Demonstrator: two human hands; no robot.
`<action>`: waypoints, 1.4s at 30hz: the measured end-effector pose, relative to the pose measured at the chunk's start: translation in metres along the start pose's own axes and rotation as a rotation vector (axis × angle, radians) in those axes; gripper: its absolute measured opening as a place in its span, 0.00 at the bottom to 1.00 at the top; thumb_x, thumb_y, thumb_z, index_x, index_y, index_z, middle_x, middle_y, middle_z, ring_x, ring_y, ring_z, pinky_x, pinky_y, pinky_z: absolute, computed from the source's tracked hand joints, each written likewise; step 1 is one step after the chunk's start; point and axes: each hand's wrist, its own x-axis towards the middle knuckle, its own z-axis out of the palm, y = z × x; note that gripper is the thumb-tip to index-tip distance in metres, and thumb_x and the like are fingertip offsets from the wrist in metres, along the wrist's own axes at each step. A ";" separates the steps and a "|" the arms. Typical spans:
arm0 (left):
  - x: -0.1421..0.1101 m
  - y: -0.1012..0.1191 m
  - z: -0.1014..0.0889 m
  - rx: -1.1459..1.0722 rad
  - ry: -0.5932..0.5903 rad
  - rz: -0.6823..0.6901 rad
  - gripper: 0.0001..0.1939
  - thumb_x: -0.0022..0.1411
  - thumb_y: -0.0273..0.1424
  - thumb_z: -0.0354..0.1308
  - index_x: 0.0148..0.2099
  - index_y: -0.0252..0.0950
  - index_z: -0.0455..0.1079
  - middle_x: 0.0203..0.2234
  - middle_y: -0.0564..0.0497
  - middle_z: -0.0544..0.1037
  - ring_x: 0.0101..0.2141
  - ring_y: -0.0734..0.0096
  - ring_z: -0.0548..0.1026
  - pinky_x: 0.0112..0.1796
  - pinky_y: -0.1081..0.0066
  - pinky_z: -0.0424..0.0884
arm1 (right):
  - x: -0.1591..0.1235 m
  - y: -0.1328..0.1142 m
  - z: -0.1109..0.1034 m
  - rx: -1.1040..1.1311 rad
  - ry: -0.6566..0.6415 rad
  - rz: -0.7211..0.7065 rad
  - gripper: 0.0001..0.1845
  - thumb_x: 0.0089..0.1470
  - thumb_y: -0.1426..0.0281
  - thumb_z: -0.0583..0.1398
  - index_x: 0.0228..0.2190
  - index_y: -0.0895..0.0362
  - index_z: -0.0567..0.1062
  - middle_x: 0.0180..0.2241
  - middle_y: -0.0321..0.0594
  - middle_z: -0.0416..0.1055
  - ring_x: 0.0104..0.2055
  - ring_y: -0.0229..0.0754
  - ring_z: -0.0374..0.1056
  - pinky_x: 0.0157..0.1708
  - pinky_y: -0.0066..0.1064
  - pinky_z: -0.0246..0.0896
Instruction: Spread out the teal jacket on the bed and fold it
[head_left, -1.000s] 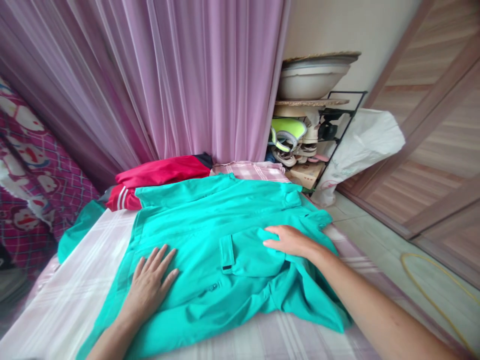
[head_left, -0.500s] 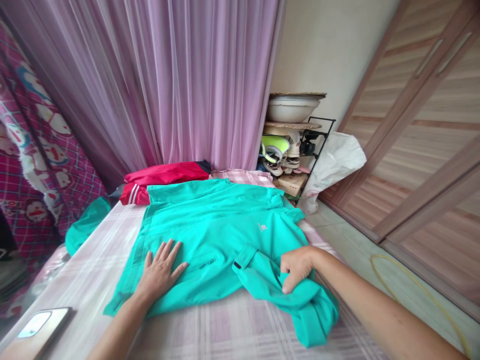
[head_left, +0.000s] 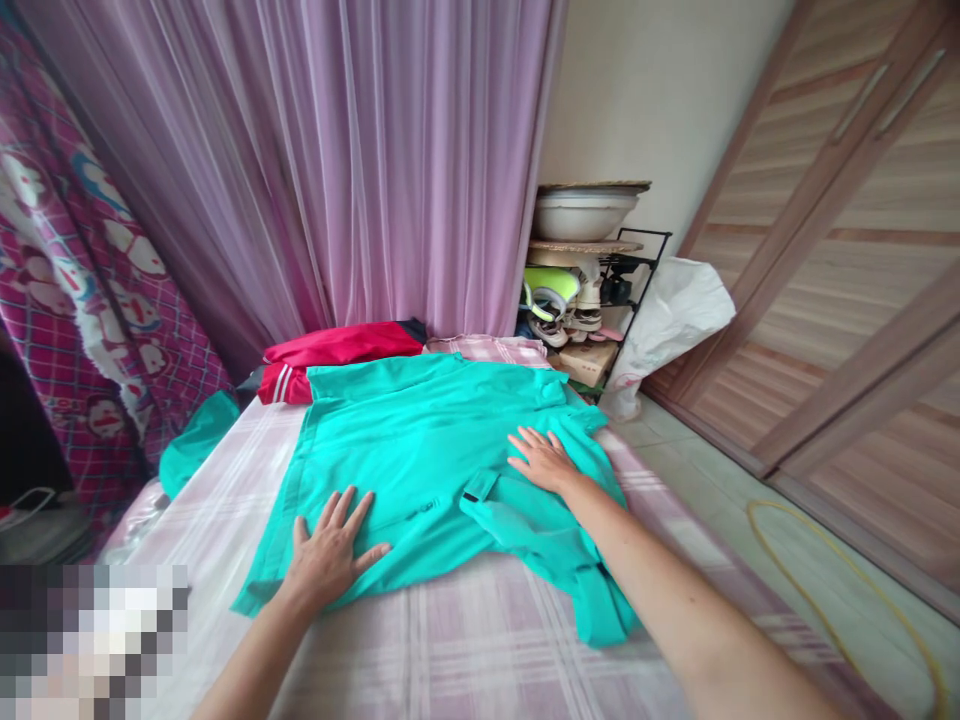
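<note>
A teal jacket (head_left: 420,430) lies spread on the bed, its near sleeve (head_left: 517,515) folded across the body with the cuff tab showing. My left hand (head_left: 330,550) rests flat on the jacket's near left part, fingers spread. Farther up on the right, my right hand (head_left: 544,460) lies flat with fingers stretched out on the jacket near its shoulder, just above the folded sleeve. Neither hand grips the cloth. My right forearm hides part of the sleeve.
A checked pink and white sheet (head_left: 420,660) covers the bed. A red garment (head_left: 345,345) lies at the far edge, before the purple curtain (head_left: 390,170). Teal cloth (head_left: 196,445) hangs at the left. A shoe rack (head_left: 634,310) and white bag (head_left: 667,310) stand beyond, near the wooden wardrobe (head_left: 840,250).
My right hand has let go of the sleeve and moved up onto the jacket, opening flat. The sleeve now lies flatter across the body. My left hand stays pressed on the cloth.
</note>
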 end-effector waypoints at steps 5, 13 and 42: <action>0.005 -0.032 0.008 -0.052 0.027 -0.153 0.33 0.66 0.50 0.44 0.70 0.49 0.52 0.70 0.43 0.52 0.68 0.45 0.49 0.59 0.31 0.46 | -0.016 0.052 0.017 -0.122 0.041 0.235 0.34 0.65 0.56 0.43 0.67 0.58 0.56 0.70 0.47 0.47 0.71 0.47 0.43 0.67 0.46 0.38; 0.005 -0.064 -0.005 -0.061 0.194 -0.416 0.32 0.67 0.46 0.43 0.63 0.29 0.63 0.57 0.34 0.71 0.56 0.51 0.69 0.53 0.58 0.65 | -0.014 0.072 0.034 -0.159 0.134 0.167 0.32 0.64 0.58 0.43 0.64 0.53 0.61 0.67 0.46 0.55 0.68 0.50 0.50 0.64 0.48 0.46; 0.043 -0.034 -0.031 -0.070 0.183 -0.211 0.25 0.70 0.41 0.44 0.65 0.40 0.64 0.66 0.44 0.61 0.66 0.52 0.56 0.63 0.51 0.51 | -0.016 0.004 0.000 -0.128 0.088 0.082 0.30 0.64 0.56 0.44 0.62 0.51 0.65 0.67 0.48 0.56 0.66 0.54 0.53 0.62 0.57 0.46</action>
